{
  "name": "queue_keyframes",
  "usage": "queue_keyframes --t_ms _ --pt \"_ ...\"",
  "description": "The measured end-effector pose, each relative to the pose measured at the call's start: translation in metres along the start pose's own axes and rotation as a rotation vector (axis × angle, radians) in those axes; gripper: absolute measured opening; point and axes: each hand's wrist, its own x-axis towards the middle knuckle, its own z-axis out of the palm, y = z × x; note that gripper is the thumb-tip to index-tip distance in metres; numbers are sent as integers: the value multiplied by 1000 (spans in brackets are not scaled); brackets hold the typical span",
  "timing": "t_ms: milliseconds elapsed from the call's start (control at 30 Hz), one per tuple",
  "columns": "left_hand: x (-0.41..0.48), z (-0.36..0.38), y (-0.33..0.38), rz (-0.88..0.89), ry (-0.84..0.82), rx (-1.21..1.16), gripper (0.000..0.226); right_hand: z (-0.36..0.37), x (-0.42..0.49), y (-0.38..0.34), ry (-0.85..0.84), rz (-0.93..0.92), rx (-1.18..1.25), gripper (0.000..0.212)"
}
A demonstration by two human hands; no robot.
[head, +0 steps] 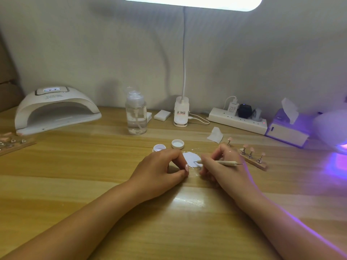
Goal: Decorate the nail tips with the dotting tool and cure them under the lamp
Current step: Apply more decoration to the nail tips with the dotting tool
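Note:
My left hand rests on the wooden table and pinches a pale pink nail tip between thumb and forefinger. My right hand grips a beige dotting tool, whose left end touches a white paint patch on the table. Behind my left hand stand an open white paint jar and its lid. To the right, a wooden holder strip carries several pink nail tips on stands. A white curing lamp sits at the back left.
A clear pump bottle, a desk lamp base, a power strip, a tissue box and a crumpled wipe line the back. Another nail-tip holder lies at far left. A second lamp glows purple at far right.

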Motion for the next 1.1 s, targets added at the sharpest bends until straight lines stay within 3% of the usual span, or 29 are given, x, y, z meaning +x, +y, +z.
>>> queue_keyframes --t_ms 167,533,700,800,900,1100 --pt "1 -1 0 -2 -2 1 21 0 1 0 65 7 -4 14" --pt "1 0 0 4 6 10 24 2 -4 -6 17 -16 -49 20" --pt "1 -1 -1 -19 -6 -37 23 -4 -2 -8 254 -63 193 18" --pt "1 -1 -2 -9 10 -59 22 -1 -5 -14 182 -102 323 16" --pt "1 -1 -3 5 9 -47 17 5 -8 -15 122 -27 425 21" --pt "2 -1 -4 26 6 -43 17 7 -13 -12 57 26 472 25"
